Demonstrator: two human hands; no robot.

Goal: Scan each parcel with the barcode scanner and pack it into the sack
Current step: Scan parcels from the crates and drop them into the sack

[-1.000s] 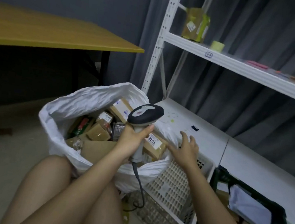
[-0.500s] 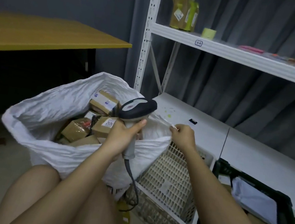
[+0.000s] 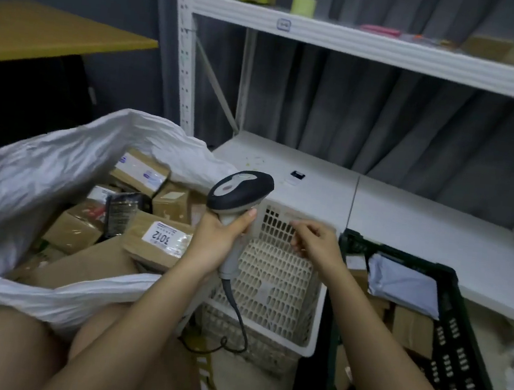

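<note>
The left hand (image 3: 215, 241) holds the barcode scanner (image 3: 237, 205) upright by its handle, head pointing right, above the white basket (image 3: 278, 280) beside the sack (image 3: 28, 168). The right hand (image 3: 314, 243) is loosely curled, holding nothing.

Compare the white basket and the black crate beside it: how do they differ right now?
The white basket looks empty, its perforated floor bare; the black crate holds brown boxes and a grey mailer bag. The basket sits next to the sack, under both hands; the crate stands further right, untouched. The basket is pale, the crate dark. Both are perforated plastic bins on the floor by the low shelf.
</note>
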